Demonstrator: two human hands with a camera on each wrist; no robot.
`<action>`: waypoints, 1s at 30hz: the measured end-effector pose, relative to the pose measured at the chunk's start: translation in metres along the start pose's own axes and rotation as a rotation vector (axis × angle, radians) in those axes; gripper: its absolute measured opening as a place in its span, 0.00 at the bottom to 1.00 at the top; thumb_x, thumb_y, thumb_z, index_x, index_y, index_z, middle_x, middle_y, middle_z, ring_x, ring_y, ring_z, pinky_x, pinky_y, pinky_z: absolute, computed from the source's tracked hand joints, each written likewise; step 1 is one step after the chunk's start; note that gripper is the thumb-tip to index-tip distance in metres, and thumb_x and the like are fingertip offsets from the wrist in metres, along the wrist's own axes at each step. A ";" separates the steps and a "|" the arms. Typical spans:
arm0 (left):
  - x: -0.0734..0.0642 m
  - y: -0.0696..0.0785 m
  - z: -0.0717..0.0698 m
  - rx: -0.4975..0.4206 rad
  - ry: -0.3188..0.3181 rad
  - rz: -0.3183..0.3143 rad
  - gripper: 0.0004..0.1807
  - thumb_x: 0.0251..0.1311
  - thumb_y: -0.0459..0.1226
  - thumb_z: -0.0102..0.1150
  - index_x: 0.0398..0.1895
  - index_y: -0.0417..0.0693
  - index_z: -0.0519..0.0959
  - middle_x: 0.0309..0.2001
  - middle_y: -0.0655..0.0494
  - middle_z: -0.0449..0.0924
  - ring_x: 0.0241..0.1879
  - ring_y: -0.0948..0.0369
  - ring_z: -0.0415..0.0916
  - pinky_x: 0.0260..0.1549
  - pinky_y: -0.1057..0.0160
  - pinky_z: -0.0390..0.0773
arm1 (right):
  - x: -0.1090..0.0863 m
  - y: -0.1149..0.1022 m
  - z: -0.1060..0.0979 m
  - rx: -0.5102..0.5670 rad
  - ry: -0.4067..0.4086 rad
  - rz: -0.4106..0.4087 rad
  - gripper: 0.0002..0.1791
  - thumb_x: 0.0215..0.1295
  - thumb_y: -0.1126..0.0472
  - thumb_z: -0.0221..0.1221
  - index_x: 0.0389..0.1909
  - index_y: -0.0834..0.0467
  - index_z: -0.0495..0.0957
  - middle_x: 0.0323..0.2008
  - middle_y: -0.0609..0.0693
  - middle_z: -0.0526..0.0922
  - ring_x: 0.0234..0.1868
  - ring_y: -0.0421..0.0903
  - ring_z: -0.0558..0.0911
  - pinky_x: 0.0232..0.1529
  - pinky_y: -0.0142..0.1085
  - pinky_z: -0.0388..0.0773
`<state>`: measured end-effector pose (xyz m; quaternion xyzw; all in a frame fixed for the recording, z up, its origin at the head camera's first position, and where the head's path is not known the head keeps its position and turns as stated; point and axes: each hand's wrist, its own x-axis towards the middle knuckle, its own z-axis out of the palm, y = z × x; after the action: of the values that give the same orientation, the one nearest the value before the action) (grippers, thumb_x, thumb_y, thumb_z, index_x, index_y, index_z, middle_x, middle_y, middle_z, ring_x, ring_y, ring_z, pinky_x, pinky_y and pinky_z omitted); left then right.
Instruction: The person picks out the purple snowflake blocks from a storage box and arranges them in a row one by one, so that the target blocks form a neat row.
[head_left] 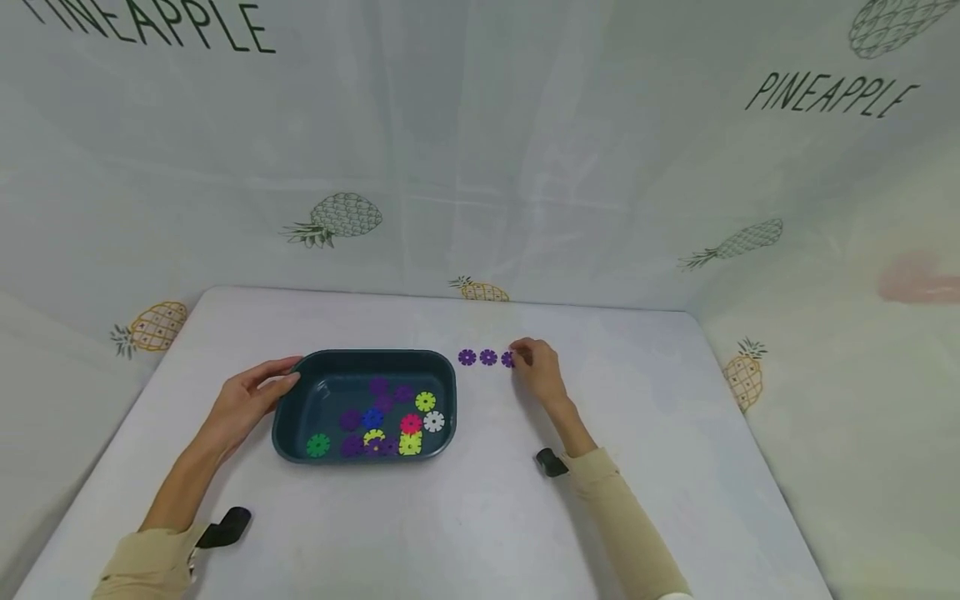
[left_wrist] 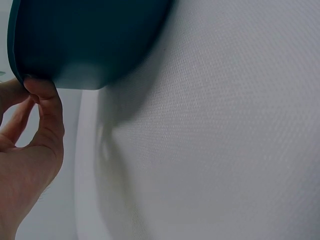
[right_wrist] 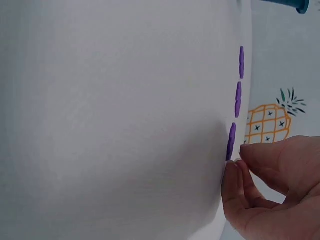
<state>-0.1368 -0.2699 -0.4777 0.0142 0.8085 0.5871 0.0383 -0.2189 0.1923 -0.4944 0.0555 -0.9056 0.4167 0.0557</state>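
Note:
My left hand [head_left: 243, 408] grips the left rim of a dark teal tray [head_left: 300, 417], thumb and fingers on its edge; the left wrist view shows this hand [left_wrist: 35, 145] at the tray wall [left_wrist: 90, 45]. Three purple notched plastic discs lie flat in a row right of the tray: a left one [head_left: 467, 357], a middle one [head_left: 488, 357] and a right one [head_left: 507, 359]. Fingertips of my right hand [head_left: 540, 371] pinch the right disc, partly covering it. In the right wrist view that hand [right_wrist: 275, 185] is at the near end of this disc [right_wrist: 231, 141].
Inside the tray lie several loose notched discs, among them a green [head_left: 318, 445], a blue [head_left: 372, 418], a white [head_left: 433, 422] and a pink one [head_left: 411, 423], plus yellow and purple ones. A pineapple-print curtain [head_left: 525, 167] hangs behind the white table [head_left: 465, 533].

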 end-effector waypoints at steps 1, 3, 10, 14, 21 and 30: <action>0.000 0.000 0.000 0.001 0.000 0.000 0.28 0.75 0.45 0.58 0.71 0.39 0.71 0.54 0.67 0.74 0.46 0.74 0.79 0.44 0.76 0.78 | -0.001 0.000 0.000 0.000 0.003 -0.004 0.10 0.70 0.73 0.60 0.49 0.69 0.82 0.45 0.64 0.82 0.47 0.59 0.83 0.53 0.49 0.80; 0.000 0.000 0.000 0.002 0.000 -0.002 0.29 0.75 0.46 0.58 0.71 0.39 0.71 0.54 0.67 0.74 0.45 0.74 0.79 0.44 0.76 0.78 | -0.002 -0.002 -0.001 0.011 0.004 -0.015 0.10 0.70 0.72 0.59 0.49 0.69 0.82 0.44 0.64 0.82 0.47 0.58 0.83 0.52 0.48 0.81; 0.002 -0.001 0.000 0.015 0.003 -0.010 0.29 0.75 0.46 0.58 0.72 0.39 0.70 0.54 0.68 0.74 0.45 0.74 0.78 0.43 0.77 0.78 | -0.006 -0.019 -0.003 0.050 -0.032 -0.061 0.09 0.71 0.72 0.59 0.48 0.70 0.81 0.43 0.62 0.83 0.46 0.56 0.83 0.51 0.47 0.82; 0.002 -0.002 0.000 0.021 0.004 -0.011 0.29 0.75 0.46 0.57 0.72 0.39 0.70 0.54 0.68 0.74 0.46 0.75 0.78 0.44 0.77 0.78 | -0.008 -0.031 -0.001 0.009 -0.034 -0.128 0.08 0.70 0.72 0.60 0.47 0.69 0.82 0.41 0.61 0.83 0.44 0.54 0.83 0.49 0.46 0.82; 0.000 -0.001 0.000 0.017 0.007 -0.006 0.29 0.75 0.46 0.57 0.72 0.39 0.71 0.53 0.68 0.74 0.45 0.75 0.79 0.44 0.77 0.78 | -0.010 -0.052 0.003 0.011 -0.072 -0.204 0.08 0.72 0.69 0.60 0.48 0.67 0.82 0.42 0.58 0.83 0.43 0.52 0.82 0.50 0.44 0.83; 0.001 -0.001 0.000 0.028 0.011 -0.009 0.30 0.75 0.47 0.57 0.72 0.39 0.71 0.53 0.67 0.74 0.45 0.75 0.79 0.43 0.77 0.78 | -0.010 -0.080 0.011 0.022 -0.158 -0.277 0.08 0.72 0.69 0.61 0.48 0.66 0.82 0.41 0.56 0.83 0.40 0.49 0.80 0.45 0.39 0.81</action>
<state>-0.1373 -0.2705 -0.4786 0.0076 0.8168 0.5757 0.0362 -0.1976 0.1328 -0.4428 0.2131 -0.8862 0.4093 0.0406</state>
